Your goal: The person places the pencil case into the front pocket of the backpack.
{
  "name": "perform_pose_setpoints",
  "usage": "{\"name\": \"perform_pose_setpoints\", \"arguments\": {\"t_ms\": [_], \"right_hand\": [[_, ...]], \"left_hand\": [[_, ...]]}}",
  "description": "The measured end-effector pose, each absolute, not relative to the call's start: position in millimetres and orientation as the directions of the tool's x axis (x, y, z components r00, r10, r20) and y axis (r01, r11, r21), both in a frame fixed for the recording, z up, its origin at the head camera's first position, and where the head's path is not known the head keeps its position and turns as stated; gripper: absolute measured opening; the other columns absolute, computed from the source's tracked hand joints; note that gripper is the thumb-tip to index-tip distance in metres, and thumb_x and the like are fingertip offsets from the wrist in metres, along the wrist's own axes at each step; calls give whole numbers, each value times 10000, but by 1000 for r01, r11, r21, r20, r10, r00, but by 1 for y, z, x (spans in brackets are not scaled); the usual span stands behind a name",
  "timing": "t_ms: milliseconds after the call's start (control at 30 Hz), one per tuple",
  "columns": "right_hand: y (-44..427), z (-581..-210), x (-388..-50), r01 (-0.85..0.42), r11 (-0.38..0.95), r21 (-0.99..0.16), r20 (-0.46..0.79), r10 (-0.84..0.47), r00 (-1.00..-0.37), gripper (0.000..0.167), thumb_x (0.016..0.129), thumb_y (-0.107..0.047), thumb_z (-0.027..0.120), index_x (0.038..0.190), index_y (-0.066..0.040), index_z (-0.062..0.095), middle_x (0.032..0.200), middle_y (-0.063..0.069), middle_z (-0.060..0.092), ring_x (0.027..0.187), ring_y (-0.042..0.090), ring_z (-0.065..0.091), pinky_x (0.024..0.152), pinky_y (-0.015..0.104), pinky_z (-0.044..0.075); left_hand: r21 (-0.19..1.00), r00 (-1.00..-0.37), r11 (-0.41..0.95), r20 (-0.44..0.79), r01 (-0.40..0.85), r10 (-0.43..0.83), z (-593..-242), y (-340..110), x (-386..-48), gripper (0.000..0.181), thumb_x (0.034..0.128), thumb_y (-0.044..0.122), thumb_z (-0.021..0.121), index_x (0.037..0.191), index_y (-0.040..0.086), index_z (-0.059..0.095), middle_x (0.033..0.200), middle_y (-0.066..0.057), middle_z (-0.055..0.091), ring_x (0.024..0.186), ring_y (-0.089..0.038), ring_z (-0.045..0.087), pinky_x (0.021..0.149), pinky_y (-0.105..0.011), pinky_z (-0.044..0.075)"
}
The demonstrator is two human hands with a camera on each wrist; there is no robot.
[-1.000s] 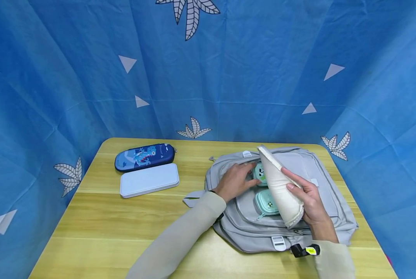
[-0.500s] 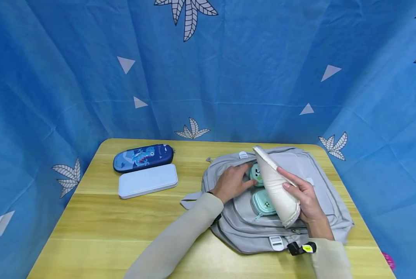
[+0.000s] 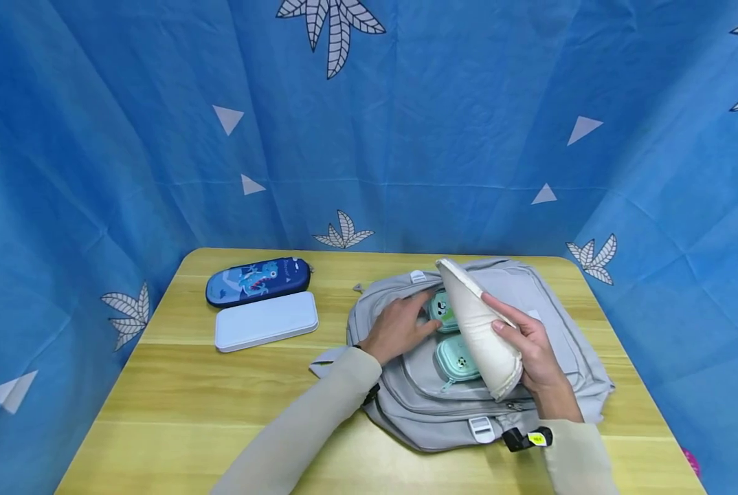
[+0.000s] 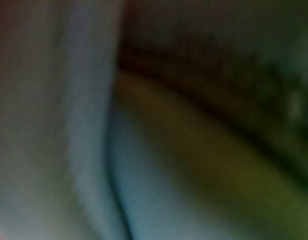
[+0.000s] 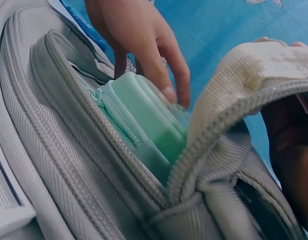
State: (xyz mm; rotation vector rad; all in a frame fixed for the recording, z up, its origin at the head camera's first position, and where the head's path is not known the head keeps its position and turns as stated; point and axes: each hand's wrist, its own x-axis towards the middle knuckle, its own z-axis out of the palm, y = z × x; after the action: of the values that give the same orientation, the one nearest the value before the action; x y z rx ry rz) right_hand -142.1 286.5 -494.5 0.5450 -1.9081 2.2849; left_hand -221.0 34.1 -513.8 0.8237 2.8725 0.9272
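Note:
A grey backpack point(image 3: 418, 430) lies on the table with its front pocket unzipped. My right hand point(image 3: 532, 347) grips the pocket's front flap point(image 3: 480, 330), fingers on one side and thumb on the other, folding its cream lining outward. Inside the pocket sit two mint-green zip cases with panda pictures. My left hand point(image 3: 400, 326) pinches the far case point(image 3: 441, 309) between thumb and fingers; the flap hides part of it. The near case point(image 3: 457, 357) lies beside it, also seen as a green case point(image 5: 143, 107) in the right wrist view. Blur and darkness fill the left wrist view.
On the left of the wooden table point(image 3: 220, 399) lie a dark blue dinosaur pencil case point(image 3: 258, 282) and a pale, flat tin-like box point(image 3: 266, 321), close together. A blue patterned curtain point(image 3: 468, 137) surrounds the table's back and sides.
The backpack has slid a little to the left, with both hands and the two mint-green cases moving along with it. Both holds look the same.

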Motion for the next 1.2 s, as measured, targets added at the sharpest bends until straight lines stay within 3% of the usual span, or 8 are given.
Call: {"name": "perform_pose_setpoints", "arguments": {"t_ms": [67, 167, 467, 767, 1000, 1200], "right_hand": [[287, -492, -141, -315, -195, -929, 342, -126, -931, 501, 1077, 136, 447, 1518, -20, 626, 1493, -90, 691, 1341, 55, 646, 948, 210, 610], [288, -487, -138, -313, -177, -933, 335, -110, -936, 479, 1090, 117, 456, 1532, 5, 601, 1507, -93, 680, 1348, 59, 640, 924, 216, 620], [289, -483, -136, -303, -114, -946, 315, -102, -944, 461, 1101, 86, 475, 1550, 36, 565, 1527, -115, 657, 1360, 51, 621, 904, 219, 625], [288, -484, -135, -299, -103, -949, 308, -79, -948, 462, 1096, 93, 471, 1543, 36, 575, 1521, -117, 657, 1355, 53, 616, 915, 210, 614], [290, -486, -135, -297, -83, -951, 303, -67, -951, 462, 1093, 93, 476, 1543, 41, 571, 1523, -117, 654, 1344, 60, 619, 911, 210, 612], [292, -486, -135, -291, -73, -954, 297, -76, -952, 460, 1103, 71, 481, 1557, 41, 553, 1539, -115, 638, 1342, 63, 621, 894, 221, 622]], "left_hand": [[588, -868, 677, 88, 442, 489, -511, 29, -220, 597, 1076, 399, 705, 1609, 189, 537, 1313, -32, 774, 1188, -200, 731, 1012, -401, 603], [643, -869, 653, 38, 399, 493, -508, 20, -221, 559, 1090, 342, 685, 1613, 207, 540, 1393, -31, 744, 1303, -215, 688, 1094, -433, 574], [674, -834, 574, 115, 465, 540, -507, -18, -224, 447, 1106, 284, 661, 1537, 166, 632, 1563, -8, 637, 1509, -244, 542, 1253, -466, 449], [677, -848, 575, 142, 460, 511, -505, -66, -221, 447, 1107, 334, 660, 1537, 214, 637, 1567, -13, 627, 1544, -276, 503, 1305, -524, 373], [654, -871, 616, 141, 438, 470, -509, -97, -214, 447, 1095, 326, 686, 1524, 205, 647, 1549, -18, 637, 1499, -266, 542, 1244, -544, 448], [650, -878, 620, 162, 439, 451, -510, -118, -210, 435, 1086, 295, 705, 1505, 184, 665, 1532, -9, 657, 1490, -275, 549, 1251, -560, 437]]}}
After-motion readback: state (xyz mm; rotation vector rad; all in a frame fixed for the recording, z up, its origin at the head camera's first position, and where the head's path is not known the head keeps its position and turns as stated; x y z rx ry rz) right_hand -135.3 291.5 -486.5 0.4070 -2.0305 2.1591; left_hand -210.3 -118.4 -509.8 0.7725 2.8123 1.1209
